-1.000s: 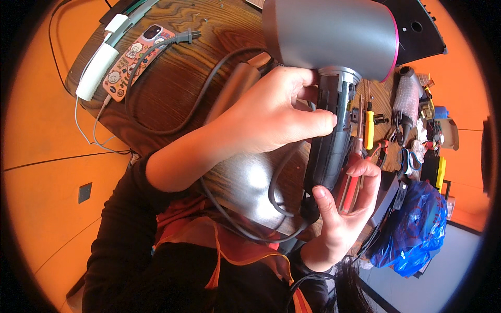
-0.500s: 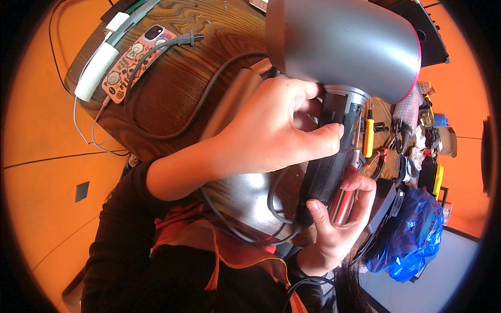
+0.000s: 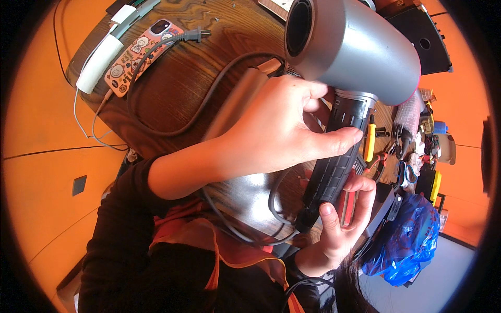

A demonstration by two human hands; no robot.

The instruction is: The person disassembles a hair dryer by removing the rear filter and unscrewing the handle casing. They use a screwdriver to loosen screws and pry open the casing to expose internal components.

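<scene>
A grey hair dryer (image 3: 360, 49) is held up over the table, its dark round opening facing up and left. Its black, ribbed handle (image 3: 334, 169) slants down toward me, and a grey cord runs from the lower end. My left hand (image 3: 276, 125) is closed round the upper handle just below the barrel, thumb across the front; some of its fingers are hidden behind. Low on the handle, my right hand (image 3: 336, 229) pinches it between thumb and bent forefinger. Just behind the handle a red tool grip (image 3: 346, 206) shows in part.
A power plug (image 3: 193, 35) lies on a phone in a patterned case (image 3: 141, 52), beside a white adapter (image 3: 99, 62). To the right are a yellow-handled screwdriver (image 3: 369, 141), a bubble-wrapped item (image 3: 406, 117), red-handled pliers (image 3: 380, 164) and a blue plastic bag (image 3: 404, 240).
The hair dryer has shifted slightly right and turned, bringing its round opening into view. Both hands have kept hold of the handle, with the left moving along with it.
</scene>
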